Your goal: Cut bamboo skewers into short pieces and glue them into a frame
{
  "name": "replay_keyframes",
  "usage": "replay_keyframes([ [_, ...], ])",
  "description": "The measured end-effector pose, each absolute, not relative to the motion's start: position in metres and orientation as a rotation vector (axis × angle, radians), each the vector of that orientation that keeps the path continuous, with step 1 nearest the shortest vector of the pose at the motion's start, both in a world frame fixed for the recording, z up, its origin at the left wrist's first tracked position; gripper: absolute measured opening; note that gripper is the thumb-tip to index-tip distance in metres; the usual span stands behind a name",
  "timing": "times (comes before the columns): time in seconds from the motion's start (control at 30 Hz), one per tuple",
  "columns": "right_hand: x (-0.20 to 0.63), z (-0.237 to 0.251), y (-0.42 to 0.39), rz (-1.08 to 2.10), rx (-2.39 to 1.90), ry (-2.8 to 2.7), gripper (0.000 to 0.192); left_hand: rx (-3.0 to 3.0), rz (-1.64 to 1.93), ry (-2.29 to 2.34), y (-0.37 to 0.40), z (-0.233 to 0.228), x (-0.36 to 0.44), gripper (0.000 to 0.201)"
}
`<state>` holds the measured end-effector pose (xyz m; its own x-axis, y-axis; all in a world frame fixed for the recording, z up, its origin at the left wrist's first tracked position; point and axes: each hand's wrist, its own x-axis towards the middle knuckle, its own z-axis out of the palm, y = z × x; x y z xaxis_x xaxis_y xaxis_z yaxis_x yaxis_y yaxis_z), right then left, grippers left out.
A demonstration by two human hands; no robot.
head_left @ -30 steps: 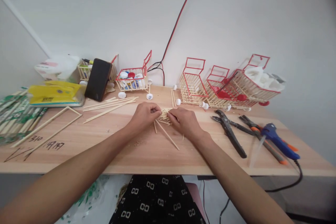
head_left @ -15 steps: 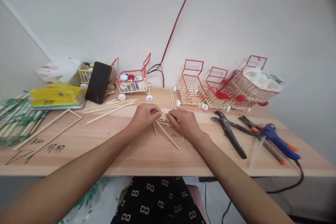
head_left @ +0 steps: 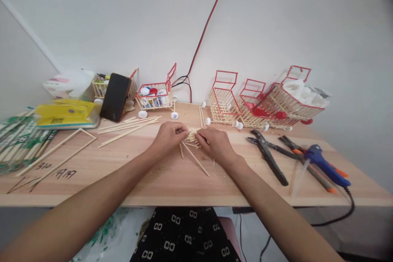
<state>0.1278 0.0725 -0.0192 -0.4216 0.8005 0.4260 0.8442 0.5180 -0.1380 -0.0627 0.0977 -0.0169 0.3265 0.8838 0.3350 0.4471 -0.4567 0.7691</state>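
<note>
At the middle of the table, my left hand point(head_left: 172, 136) and my right hand point(head_left: 216, 143) are close together, each with thumb and fingers pinched on thin wooden sticks. Between the fingertips shows a small cluster of short pale sticks point(head_left: 193, 136); their exact joins are hidden by the fingers. A longer wooden stick point(head_left: 197, 159) slants from beside my left fingertips down toward the right. Left of it, a short stick point(head_left: 181, 150) pokes out under my left hand. The end of another stick shows below my right hand.
Loose sticks point(head_left: 129, 130) and a stick frame point(head_left: 61, 143) lie left, near packaged sticks point(head_left: 21, 139), a yellow pack point(head_left: 66, 114) and a phone point(head_left: 115, 97). Small stick carts point(head_left: 225, 102) line the wall. Pliers point(head_left: 268, 157) and a blue glue gun point(head_left: 327, 166) lie right.
</note>
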Motion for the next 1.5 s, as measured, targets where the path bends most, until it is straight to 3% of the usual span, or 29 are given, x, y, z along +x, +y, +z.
replay_keyframes([
  [1.0, 0.1314, -0.0210, 0.0736, -0.107, -1.369, -2.354, 0.030, 2.093, 0.962, 1.191, 0.0973, -0.0129, -0.0643, 0.015],
  [1.5, 0.1305, -0.0184, 0.0723, -0.063, -1.399, -2.330, 0.018, 2.119, 0.957, 1.196, 0.0968, -0.0137, -0.0650, 0.015],
])
